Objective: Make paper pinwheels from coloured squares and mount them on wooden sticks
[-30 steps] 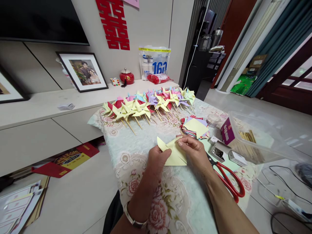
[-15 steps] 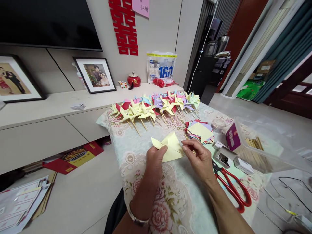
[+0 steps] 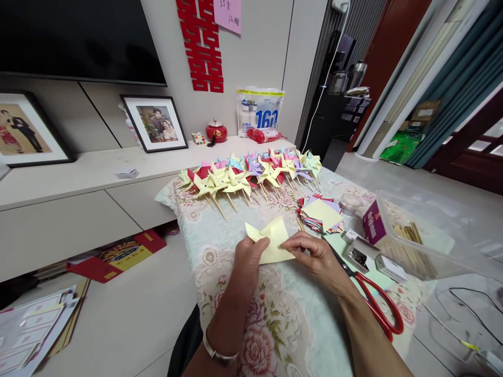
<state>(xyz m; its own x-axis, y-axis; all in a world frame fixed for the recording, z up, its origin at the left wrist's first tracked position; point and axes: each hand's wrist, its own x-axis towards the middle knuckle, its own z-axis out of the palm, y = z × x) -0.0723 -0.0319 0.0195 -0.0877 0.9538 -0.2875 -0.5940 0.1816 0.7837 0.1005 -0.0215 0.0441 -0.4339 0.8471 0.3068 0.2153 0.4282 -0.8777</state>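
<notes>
A pale yellow sheet of paper (image 3: 275, 243) is held over the table, one corner bent in toward its middle. My left hand (image 3: 249, 256) pinches its left side, with the thumb pressed on the folded part near the centre. At the paper's right side, my right hand (image 3: 314, 256) has thumb and fingertips closed on the edge. Scissors with red handles (image 3: 379, 303) lie beside my right forearm. Beyond the paper, finished paper pinwheels (image 3: 239, 180) on wooden sticks lie in rows.
Right of the hands lie a stack of coloured paper squares (image 3: 322, 214), a small box of metal pins (image 3: 358, 256), a white box (image 3: 391, 268) and a clear plastic bin (image 3: 444, 241) with wooden sticks. A white cabinet (image 3: 78, 180) stands behind the table.
My right hand has moved left and closed on the paper's right edge, bringing that side inward. My left hand keeps its pinch in nearly the same place.
</notes>
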